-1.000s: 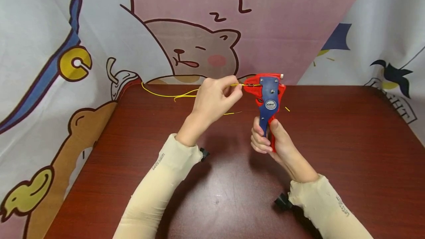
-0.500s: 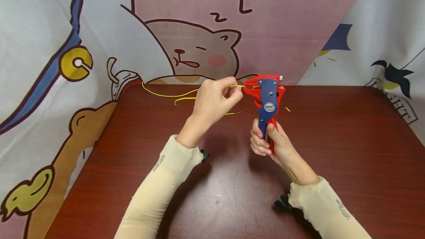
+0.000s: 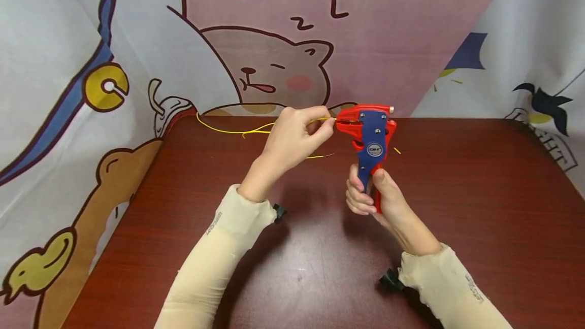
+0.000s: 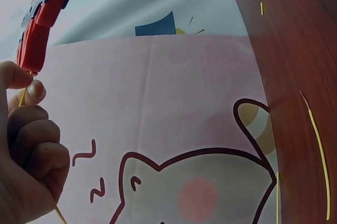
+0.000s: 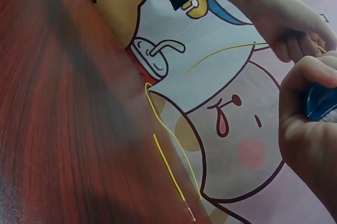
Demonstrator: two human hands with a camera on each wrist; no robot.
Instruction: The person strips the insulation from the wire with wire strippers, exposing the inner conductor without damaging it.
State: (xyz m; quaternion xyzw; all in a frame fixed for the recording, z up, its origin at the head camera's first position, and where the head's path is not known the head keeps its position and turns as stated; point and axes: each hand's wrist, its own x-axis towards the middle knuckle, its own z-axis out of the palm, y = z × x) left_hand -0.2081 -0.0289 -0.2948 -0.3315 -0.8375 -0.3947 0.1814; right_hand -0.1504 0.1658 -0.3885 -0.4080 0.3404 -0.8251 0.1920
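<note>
The stripper (image 3: 372, 133) is red and blue, the wire (image 3: 228, 132) yellow. Reddish-brown grain streaks the table (image 3: 320, 253); cartoons pattern the pink-and-white cloth (image 3: 388, 39).

- The red-and-blue pistol-shaped wire stripper (image 3: 372, 138) sits slightly lower than a second ago.
- The thin yellow wire's curled end (image 3: 244, 135) is higher than half a second ago.

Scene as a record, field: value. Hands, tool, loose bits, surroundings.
left hand: pinches a yellow wire at the tip of the wire stripper
right hand: grips the wire stripper
wire stripper: red and blue, held above the table
loose wire: yellow, on the table, one end bare
scrap: short, yellow, on the table
table: dark reddish wood-grain
backdrop: cartoon-printed
</note>
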